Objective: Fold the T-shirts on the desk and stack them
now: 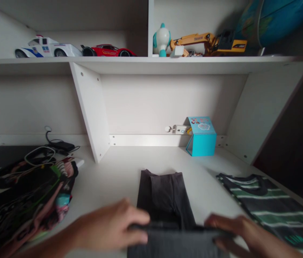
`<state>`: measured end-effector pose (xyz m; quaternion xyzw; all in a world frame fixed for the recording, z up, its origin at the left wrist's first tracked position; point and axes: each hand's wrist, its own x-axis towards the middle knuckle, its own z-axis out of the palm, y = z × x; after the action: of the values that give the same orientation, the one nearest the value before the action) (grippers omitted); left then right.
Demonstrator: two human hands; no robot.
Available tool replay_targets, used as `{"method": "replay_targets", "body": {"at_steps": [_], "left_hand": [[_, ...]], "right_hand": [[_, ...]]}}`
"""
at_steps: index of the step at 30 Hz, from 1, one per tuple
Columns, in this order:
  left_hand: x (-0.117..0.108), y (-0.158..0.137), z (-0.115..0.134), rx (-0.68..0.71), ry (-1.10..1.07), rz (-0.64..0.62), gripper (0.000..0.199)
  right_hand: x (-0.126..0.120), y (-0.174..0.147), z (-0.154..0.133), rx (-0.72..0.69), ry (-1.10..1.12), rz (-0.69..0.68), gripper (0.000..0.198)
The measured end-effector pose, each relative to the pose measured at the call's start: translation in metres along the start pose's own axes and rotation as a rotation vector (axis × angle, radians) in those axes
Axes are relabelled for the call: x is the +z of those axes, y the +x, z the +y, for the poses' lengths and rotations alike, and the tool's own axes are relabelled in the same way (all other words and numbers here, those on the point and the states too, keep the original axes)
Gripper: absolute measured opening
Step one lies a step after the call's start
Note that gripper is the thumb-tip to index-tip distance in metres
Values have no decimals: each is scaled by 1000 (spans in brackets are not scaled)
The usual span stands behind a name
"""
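Note:
A pair of dark grey trousers (164, 193) lies in front of me on the white desk, one part layered over another. My left hand (114, 224) pinches the left corner of the raised near edge between thumb and fingers. At the right corner of that edge, my right hand (241, 231) is closed on the cloth, somewhat blurred. The lifted part hangs down toward me and runs out of the bottom of the view. To the right lies a flat, folded striped T-shirt (269, 200) in green and dark grey.
Rumpled clothes (33, 200) are heaped at left, near a black laptop (3, 157), a white cable (40, 157) and a black adapter (61, 145). A blue desk calendar (203, 143) stands at the back. The shelf (130, 64) above holds toy vehicles and a globe (275, 21).

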<state>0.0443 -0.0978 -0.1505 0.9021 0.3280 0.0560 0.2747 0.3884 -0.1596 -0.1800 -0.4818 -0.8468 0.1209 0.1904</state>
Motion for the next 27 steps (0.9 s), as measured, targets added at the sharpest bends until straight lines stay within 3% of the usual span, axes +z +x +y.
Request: {"method": "replay_targets", "body": {"at_steps": [3,5,7,10,13,17,20,23,27], "left_hand": [[-46,76,-25,20,-57,110,17],[-49,123,-60,-91,-146,65,12],[-39,155,-98,-207,-181,-4,9],[-21,171,-137,-251,-149,-2,9],[-15,167,-152,-262,-101,75,14],[-9,166,-150,-305,-33,158,24],[-14,170,-138,-291,-3,149,18],[-41,165,-110,-204,19,196,16],[-87,137,-55,51,-29,502,26]], "right_hand": [[-12,78,39,125,209,-142,18],[-3,123,66,241,235,-171,14],[16,152,88,321,195,-197,11],[41,167,110,387,100,-196,15],[56,165,120,416,22,-119,21],[67,163,119,440,-6,-69,24],[57,164,108,419,13,-20,19],[17,160,88,348,31,155,7],[-42,129,43,205,38,487,17]]}}
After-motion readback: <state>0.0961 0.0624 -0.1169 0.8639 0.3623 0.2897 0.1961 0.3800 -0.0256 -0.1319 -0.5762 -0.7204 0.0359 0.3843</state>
